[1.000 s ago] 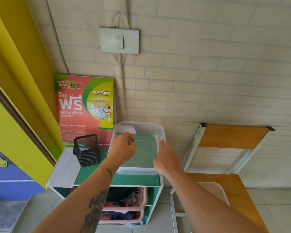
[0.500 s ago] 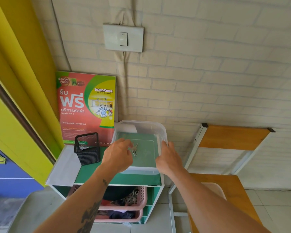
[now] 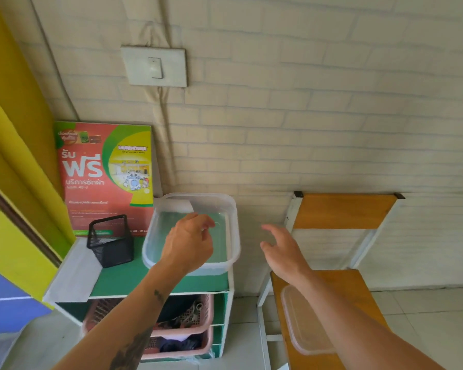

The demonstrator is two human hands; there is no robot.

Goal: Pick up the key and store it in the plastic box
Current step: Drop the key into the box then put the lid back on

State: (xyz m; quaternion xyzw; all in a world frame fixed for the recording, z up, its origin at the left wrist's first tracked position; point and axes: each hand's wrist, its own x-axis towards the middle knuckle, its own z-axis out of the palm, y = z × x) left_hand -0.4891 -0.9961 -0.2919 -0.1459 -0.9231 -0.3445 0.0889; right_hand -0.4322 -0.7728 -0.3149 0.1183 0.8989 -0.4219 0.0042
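The clear plastic box [image 3: 233, 222] stands open on the green shelf top [image 3: 134, 276]. My left hand [image 3: 189, 243] hovers over the inside of the box, its fingers loosely curled and apart, and I see nothing between them. The key is not visible, and the hand covers much of the box floor. My right hand [image 3: 281, 249] is open with spread fingers. It hangs to the right of the box, clear of its rim, above the gap between the shelf and the chair.
The box's clear lid [image 3: 302, 324] lies on the wooden chair seat [image 3: 350, 284] at the right. A black mesh pen cup [image 3: 110, 241] stands left of the box before a red poster [image 3: 104, 177]. Pink baskets [image 3: 198, 316] sit below in the shelf.
My right hand has let go of the box's right rim and moved right. The key that hung from my left fingers half a second ago is no longer visible.
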